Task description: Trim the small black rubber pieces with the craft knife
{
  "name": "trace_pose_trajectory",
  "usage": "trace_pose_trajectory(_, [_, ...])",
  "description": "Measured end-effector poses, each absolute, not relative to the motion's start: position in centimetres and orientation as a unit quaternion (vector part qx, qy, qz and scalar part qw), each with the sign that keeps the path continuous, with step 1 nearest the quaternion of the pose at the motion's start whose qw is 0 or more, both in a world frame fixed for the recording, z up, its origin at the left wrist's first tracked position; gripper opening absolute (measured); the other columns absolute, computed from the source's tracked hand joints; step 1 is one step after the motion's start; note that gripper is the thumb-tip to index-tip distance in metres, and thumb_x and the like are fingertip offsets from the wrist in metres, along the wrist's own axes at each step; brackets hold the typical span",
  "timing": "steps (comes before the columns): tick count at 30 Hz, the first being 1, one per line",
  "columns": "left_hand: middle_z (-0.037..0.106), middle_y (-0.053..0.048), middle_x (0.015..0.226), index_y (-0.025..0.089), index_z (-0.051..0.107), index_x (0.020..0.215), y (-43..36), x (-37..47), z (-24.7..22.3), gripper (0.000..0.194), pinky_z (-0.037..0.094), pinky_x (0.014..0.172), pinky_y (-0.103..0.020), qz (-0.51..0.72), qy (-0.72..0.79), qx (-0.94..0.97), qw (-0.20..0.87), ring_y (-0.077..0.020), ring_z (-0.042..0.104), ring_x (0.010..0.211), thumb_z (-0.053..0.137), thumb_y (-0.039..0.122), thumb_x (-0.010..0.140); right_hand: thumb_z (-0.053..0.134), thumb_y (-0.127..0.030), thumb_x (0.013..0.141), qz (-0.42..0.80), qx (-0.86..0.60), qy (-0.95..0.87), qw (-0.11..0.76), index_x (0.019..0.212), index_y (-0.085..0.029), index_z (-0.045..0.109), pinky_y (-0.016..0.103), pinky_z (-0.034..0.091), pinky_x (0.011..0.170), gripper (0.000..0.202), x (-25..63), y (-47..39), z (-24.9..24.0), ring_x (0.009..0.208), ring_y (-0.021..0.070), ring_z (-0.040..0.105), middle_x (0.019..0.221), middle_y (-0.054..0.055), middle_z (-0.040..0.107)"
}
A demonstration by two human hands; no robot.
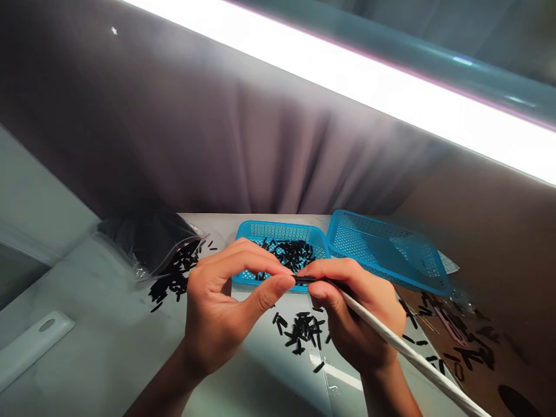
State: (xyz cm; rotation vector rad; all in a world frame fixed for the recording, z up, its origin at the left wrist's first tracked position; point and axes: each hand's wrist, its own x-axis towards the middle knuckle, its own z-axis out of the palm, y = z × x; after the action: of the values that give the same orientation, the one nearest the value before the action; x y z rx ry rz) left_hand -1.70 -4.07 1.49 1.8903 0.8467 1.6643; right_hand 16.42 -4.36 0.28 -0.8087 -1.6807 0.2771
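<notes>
My left hand (237, 295) pinches one end of a thin black strip (304, 279) between thumb and forefinger. My right hand (360, 313) grips the strip's other end, its fingertips a little apart from the left ones. A white cord (403, 350) runs from beside my right hand to the lower right; whether that hand holds it I cannot tell. Just behind the hands stands a blue basket (282, 225) with many small black pieces (292, 253) in it. Below the hands, more loose black pieces (305, 330) lie scattered on the table.
A clear plastic bag (145, 243) of black pieces spills out at the left. Another blue basket (386, 249) sits at the back right, by a brown surface with scattered pieces and a pink tool (452, 327). A white handle (37, 347) lies front left. A bright tube light (347, 69) crosses above.
</notes>
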Motion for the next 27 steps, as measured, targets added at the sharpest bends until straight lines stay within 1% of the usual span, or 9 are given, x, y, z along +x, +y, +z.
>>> trace_pose_trajectory(7, [0.074, 0.004, 0.076, 0.022, 0.075, 0.082, -4.2, -1.6, 1.5, 0.013, 0.054, 0.071, -0.027, 0.608, 0.314, 0.694, 0.224, -0.0126, 0.068, 0.072, 0.078, 0.017, 0.093, 0.062, -0.045, 0.106, 0.127, -0.351, -0.721, 0.583, 0.088, -0.025, 0.074, 0.018, 0.045, 0.050, 0.030, 16.2, -4.4, 0.6, 0.047, 0.0065, 0.057, 0.062, -0.005, 0.070])
trace_pose_trajectory(9, [0.074, 0.005, 0.075, 0.023, 0.075, 0.080, -3.6, -1.4, 1.1, 0.015, 0.053, 0.070, -0.026, 0.613, 0.346, 0.678, 0.210, -0.0123, 0.067, 0.072, 0.077, 0.014, 0.092, 0.059, -0.047, 0.107, 0.208, -0.362, -0.672, 0.611, 0.086, -0.024, 0.074, 0.019, 0.041, 0.050, 0.034, 16.0, -4.2, 0.4, 0.048, 0.0072, 0.052, 0.056, -0.005, 0.062])
trace_pose_trajectory(13, [0.075, 0.002, 0.074, 0.022, 0.077, 0.077, -1.0, -1.3, -0.5, 0.016, 0.050, 0.067, -0.028, 0.612, 0.452, 0.637, 0.126, -0.0137, 0.066, 0.071, 0.075, 0.018, 0.093, 0.062, -0.058, 0.102, 0.475, -0.348, -0.443, 0.676, 0.076, -0.022, 0.066, 0.019, 0.027, 0.042, 0.045, 15.4, -3.1, 0.2, 0.044, 0.0074, 0.030, 0.047, -0.008, 0.041])
trace_pose_trajectory(15, [0.081, -0.001, 0.090, 0.021, 0.082, 0.094, -0.1, -1.3, -0.9, 0.007, 0.052, 0.071, -0.029, 0.593, 0.464, 0.651, 0.092, -0.0168, 0.070, 0.082, 0.075, 0.019, 0.093, 0.071, -0.064, 0.093, 0.564, -0.338, -0.355, 0.665, 0.072, -0.021, 0.061, 0.018, 0.022, 0.040, 0.049, 14.9, -2.5, 0.1, 0.043, 0.0059, 0.022, 0.047, -0.009, 0.039])
trace_pose_trajectory(16, [0.081, -0.003, 0.096, 0.020, 0.081, 0.103, 0.0, -1.2, -0.9, 0.012, 0.053, 0.072, -0.030, 0.590, 0.451, 0.665, 0.078, -0.0175, 0.071, 0.086, 0.075, 0.019, 0.093, 0.075, -0.066, 0.089, 0.591, -0.336, -0.332, 0.654, 0.072, -0.021, 0.060, 0.017, 0.020, 0.040, 0.051, 14.7, -2.2, 0.0, 0.043, 0.0052, 0.020, 0.047, -0.010, 0.039])
trace_pose_trajectory(18, [0.080, -0.004, 0.100, 0.019, 0.080, 0.107, -0.6, -0.9, -0.6, 0.015, 0.055, 0.078, -0.030, 0.581, 0.394, 0.710, 0.059, -0.0181, 0.071, 0.091, 0.077, 0.019, 0.092, 0.078, -0.071, 0.083, 0.621, -0.339, -0.312, 0.634, 0.072, -0.020, 0.061, 0.017, 0.021, 0.040, 0.054, 14.2, -1.7, -0.5, 0.043, 0.0045, 0.022, 0.048, -0.008, 0.043])
trace_pose_trajectory(20, [0.079, -0.003, 0.096, 0.018, 0.079, 0.099, -1.7, -0.5, -0.1, 0.010, 0.056, 0.084, -0.032, 0.556, 0.325, 0.764, 0.043, -0.0182, 0.070, 0.092, 0.081, 0.016, 0.089, 0.077, -0.074, 0.081, 0.632, -0.350, -0.306, 0.620, 0.073, -0.020, 0.063, 0.017, 0.027, 0.043, 0.057, 13.7, -1.6, -1.0, 0.045, 0.0053, 0.030, 0.050, -0.007, 0.046])
trace_pose_trajectory(23, [0.078, -0.005, 0.097, 0.015, 0.078, 0.094, -3.1, 0.1, 0.2, 0.007, 0.055, 0.083, -0.036, 0.511, 0.328, 0.794, -0.018, -0.0209, 0.068, 0.092, 0.082, 0.015, 0.088, 0.075, -0.077, 0.080, 0.609, -0.382, -0.315, 0.620, 0.074, -0.020, 0.066, 0.018, 0.037, 0.048, 0.058, 13.2, -1.8, -1.6, 0.053, 0.0085, 0.044, 0.056, -0.005, 0.050])
trace_pose_trajectory(27, [0.076, -0.007, 0.099, 0.014, 0.079, 0.094, -3.3, 0.4, -0.2, 0.007, 0.054, 0.082, -0.040, 0.481, 0.375, 0.792, -0.034, -0.0234, 0.067, 0.092, 0.077, 0.010, 0.090, 0.073, -0.076, 0.083, 0.548, -0.406, -0.364, 0.635, 0.072, -0.020, 0.067, 0.017, 0.031, 0.045, 0.057, 13.0, -2.2, -1.9, 0.057, 0.0094, 0.046, 0.064, -0.002, 0.054])
